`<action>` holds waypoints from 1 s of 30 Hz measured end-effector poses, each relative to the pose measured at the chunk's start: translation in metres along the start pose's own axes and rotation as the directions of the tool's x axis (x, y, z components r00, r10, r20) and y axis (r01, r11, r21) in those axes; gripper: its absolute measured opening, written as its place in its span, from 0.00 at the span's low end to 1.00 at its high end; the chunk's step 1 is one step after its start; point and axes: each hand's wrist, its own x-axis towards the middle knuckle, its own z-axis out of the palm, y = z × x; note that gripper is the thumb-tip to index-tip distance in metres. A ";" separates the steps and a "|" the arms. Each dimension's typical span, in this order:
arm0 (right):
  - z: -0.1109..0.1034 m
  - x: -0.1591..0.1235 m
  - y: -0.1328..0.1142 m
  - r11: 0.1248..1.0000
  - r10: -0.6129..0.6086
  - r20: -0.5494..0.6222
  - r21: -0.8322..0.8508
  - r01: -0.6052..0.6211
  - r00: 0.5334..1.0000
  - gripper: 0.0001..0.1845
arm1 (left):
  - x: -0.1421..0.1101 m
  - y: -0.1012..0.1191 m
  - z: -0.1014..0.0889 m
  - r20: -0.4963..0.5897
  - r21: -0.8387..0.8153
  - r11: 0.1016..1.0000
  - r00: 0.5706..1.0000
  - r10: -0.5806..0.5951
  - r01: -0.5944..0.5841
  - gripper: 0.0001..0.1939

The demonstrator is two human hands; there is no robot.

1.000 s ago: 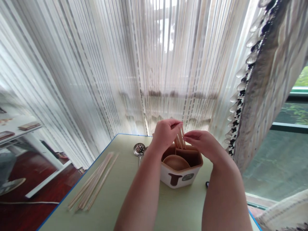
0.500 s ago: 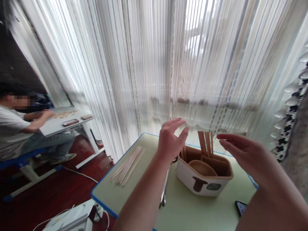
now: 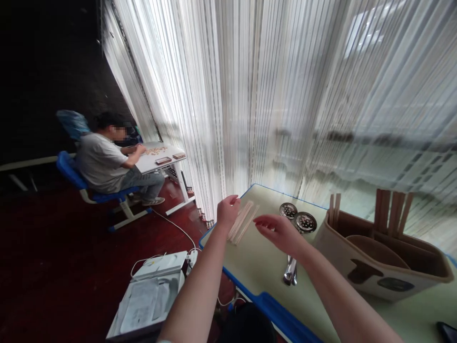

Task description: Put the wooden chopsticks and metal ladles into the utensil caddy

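Comparing this view with the one a second earlier, we find that both hands have left the container and now flank the loose wooden chopsticks. For all clock directions, set 12 at the top of the view.

Left hand: fingers bent, a narrow gap between thumb and fingertips, nothing seen in it. The loose chopsticks lie at its 4 o'clock.

Right hand: fingers together and loosely curved, thumb close under them, no object visible. We find the same chopsticks at its 9 o'clock, just beyond the fingertips. We cannot tell whether either hand touches them.

Caddy: the divided white-and-brown container stands at the right hand's 3 o'clock. We see upright chopsticks in its rear section, unsupported by any hand, with a few more at its left end.

Meaning of the change: we judge that handling at the container has paused and that attention has passed to the loose bundle, which lies ungathered on the green tabletop.

Adjacent items: we note two perforated skimmers, heads at the right hand's 2 o'clock, and a phone at the container's 4 o'clock.
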 end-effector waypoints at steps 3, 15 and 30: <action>0.038 0.003 0.022 0.995 0.089 0.018 -0.035 -0.089 0.996 0.15 | -0.014 -0.027 -0.003 -0.046 0.048 0.999 0.999 -0.010 0.012 0.15; 0.069 -0.006 0.042 0.861 0.043 0.187 -0.505 0.059 0.981 0.18 | -0.034 -0.040 -0.005 -0.032 0.015 0.997 0.997 0.075 -0.075 0.14; 0.069 -0.005 0.036 0.759 0.327 -0.030 -0.586 -0.282 0.945 0.12 | -0.051 -0.016 0.003 0.083 -0.082 0.974 0.973 0.216 -0.209 0.14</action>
